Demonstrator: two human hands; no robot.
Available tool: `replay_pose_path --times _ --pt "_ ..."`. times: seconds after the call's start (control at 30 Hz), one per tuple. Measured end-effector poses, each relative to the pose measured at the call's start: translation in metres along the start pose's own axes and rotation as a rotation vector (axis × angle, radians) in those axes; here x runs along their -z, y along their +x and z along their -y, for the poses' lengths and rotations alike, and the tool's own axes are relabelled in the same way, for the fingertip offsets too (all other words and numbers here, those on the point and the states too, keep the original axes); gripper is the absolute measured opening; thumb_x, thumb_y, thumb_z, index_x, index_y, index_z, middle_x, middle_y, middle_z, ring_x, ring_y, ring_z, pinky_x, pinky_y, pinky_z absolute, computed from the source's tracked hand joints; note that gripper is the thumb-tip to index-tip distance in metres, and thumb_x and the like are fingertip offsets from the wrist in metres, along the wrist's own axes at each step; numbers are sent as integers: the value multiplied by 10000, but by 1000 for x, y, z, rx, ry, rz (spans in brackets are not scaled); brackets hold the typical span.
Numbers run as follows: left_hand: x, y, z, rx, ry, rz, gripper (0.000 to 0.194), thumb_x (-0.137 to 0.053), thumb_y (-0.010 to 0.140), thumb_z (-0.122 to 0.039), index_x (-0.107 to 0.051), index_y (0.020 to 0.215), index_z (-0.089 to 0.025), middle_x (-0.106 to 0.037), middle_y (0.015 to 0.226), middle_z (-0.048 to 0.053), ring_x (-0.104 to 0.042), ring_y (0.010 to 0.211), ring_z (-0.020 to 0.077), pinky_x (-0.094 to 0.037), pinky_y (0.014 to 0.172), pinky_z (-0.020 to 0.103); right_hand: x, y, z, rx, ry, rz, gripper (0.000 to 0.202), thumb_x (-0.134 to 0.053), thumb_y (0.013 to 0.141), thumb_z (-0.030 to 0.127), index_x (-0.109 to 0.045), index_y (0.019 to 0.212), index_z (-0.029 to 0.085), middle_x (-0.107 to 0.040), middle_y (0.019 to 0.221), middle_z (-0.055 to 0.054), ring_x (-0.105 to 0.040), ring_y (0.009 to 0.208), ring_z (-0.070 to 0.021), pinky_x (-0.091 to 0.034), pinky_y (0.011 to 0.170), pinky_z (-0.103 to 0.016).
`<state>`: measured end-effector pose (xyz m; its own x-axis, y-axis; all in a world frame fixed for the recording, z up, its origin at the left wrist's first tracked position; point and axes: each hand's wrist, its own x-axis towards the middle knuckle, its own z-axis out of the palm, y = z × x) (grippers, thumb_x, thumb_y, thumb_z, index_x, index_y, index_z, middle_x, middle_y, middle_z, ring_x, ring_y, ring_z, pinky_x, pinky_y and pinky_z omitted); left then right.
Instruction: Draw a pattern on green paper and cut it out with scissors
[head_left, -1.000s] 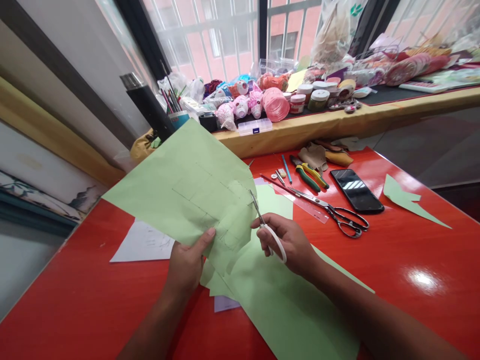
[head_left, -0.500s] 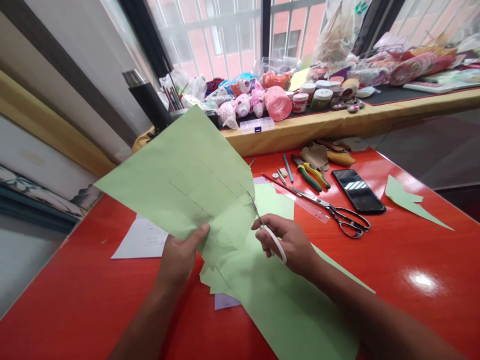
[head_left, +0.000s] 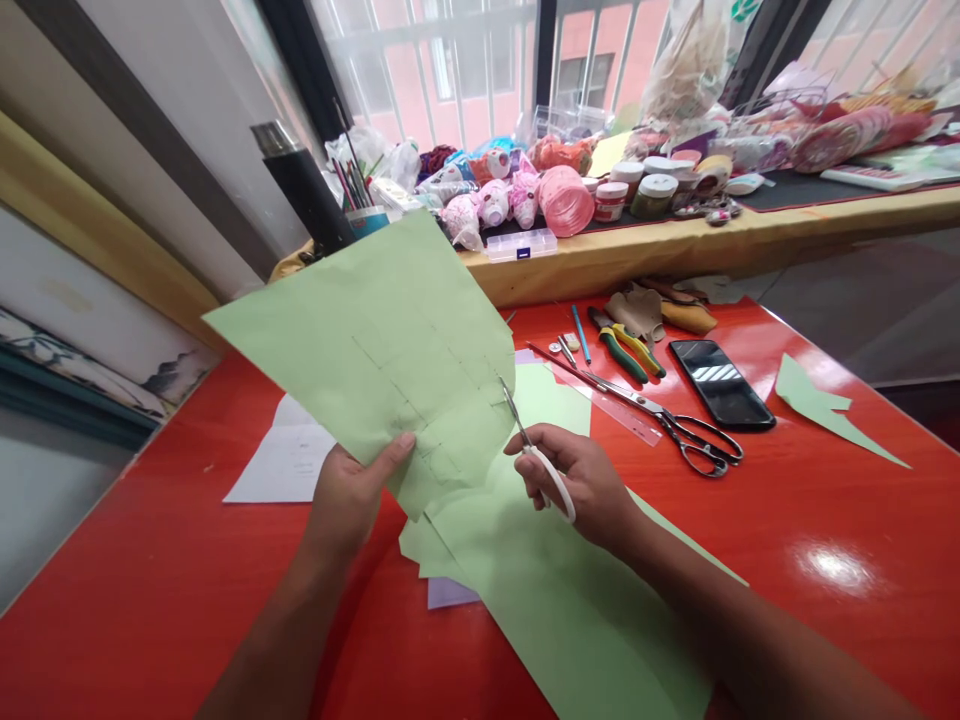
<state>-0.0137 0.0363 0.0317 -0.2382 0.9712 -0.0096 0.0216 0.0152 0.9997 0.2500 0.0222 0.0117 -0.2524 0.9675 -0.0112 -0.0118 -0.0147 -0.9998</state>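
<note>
A large sheet of light green paper point(head_left: 375, 320) with pencil lines on it is raised above the red table. My left hand point(head_left: 356, 490) pinches its lower edge, thumb on top and the fingers hidden beneath. In my right hand point(head_left: 581, 485) are scissors point(head_left: 553, 482) with white handles. Their blades lie at the right edge of the sheet, by the drawn lines; how far apart the blades are I cannot tell. More green paper point(head_left: 600, 610) lies under both hands, with a bit of purple paper point(head_left: 452, 592) showing below it.
Large metal scissors point(head_left: 675, 425), pliers point(head_left: 626, 345), a black phone point(head_left: 721, 385) and a green scrap point(head_left: 814, 400) lie to the right. White paper point(head_left: 277, 460) is at left. Paint jars point(head_left: 654, 197) and craft items crowd the sill, beside a black flask point(head_left: 304, 190).
The raised sheet has tilted and shifted a little to the right, and its lower part has come away from the green paper below. My right hand still holds the scissors at its edge.
</note>
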Motion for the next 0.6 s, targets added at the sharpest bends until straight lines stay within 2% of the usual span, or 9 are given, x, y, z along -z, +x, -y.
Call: replay_pose_path --times 0.17,0.43,0.6 --pt "0 3 3 35 -107 -2 499 -966 773 -481 -843 1156 -186 -825 1286 139 -674 1388 388 -560 1174 518 1 0 -2 -14 -12 6 429 -767 938 641 -729 1004 220 -578 640 45 -585 540 -143 -520 535 -284" --pt "1 0 1 9 -123 -9 495 -932 842 -485 -837 1236 -201 -821 1310 131 -660 1420 365 -579 1166 482 1 -1 -1 -3 -46 15 459 -740 956 671 -717 1024 218 -594 652 41 -597 544 -147 -516 556 -295" --pt "1 -1 2 -5 -105 32 447 -937 836 -480 -856 1178 -204 -832 1279 130 -722 1326 370 -613 1114 492 0 -1 1 -5 -34 -4 501 -730 950 707 -712 1027 212 -603 651 38 -601 544 -153 -519 564 -299"
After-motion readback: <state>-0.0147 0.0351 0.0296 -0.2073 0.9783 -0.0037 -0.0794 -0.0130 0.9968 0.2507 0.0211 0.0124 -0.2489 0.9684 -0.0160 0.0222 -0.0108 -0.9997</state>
